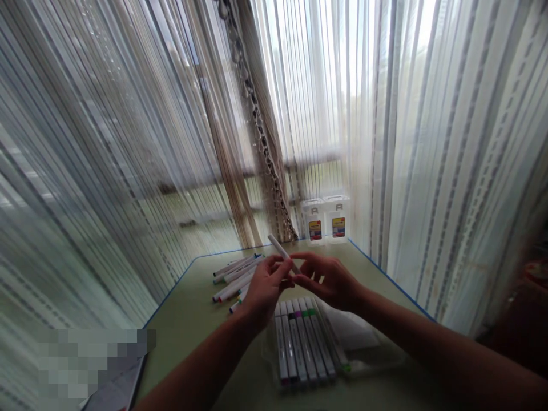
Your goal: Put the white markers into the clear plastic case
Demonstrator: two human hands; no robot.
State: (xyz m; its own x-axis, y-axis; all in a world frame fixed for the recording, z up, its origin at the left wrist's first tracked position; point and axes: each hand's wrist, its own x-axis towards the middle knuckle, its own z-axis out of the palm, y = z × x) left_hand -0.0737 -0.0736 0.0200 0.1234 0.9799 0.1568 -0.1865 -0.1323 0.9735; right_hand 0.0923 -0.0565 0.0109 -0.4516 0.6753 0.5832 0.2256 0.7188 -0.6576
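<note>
A white marker (pixel 279 248) is held up at a tilt over the table, its upper end pointing away and to the left. My left hand (pixel 269 279) closes its fingers around the middle of it. At its lower end, the fingertips of my right hand (pixel 326 278) pinch it. Below my hands lies an open clear plastic case (pixel 270 348) with several markers (pixel 305 342) side by side, some with green, purple or black bands. Left of my left hand is a loose pile of white markers (pixel 233 274) with coloured ends.
Two clear plastic cases (pixel 314 220) with yellow labels stand upright at the table's far edge. The pale green table (pixel 184 319) has a blue rim. Sheer string curtains (pixel 128 142) hang around it. A dark-edged flat object (pixel 117 382) lies at the lower left, partly pixelated.
</note>
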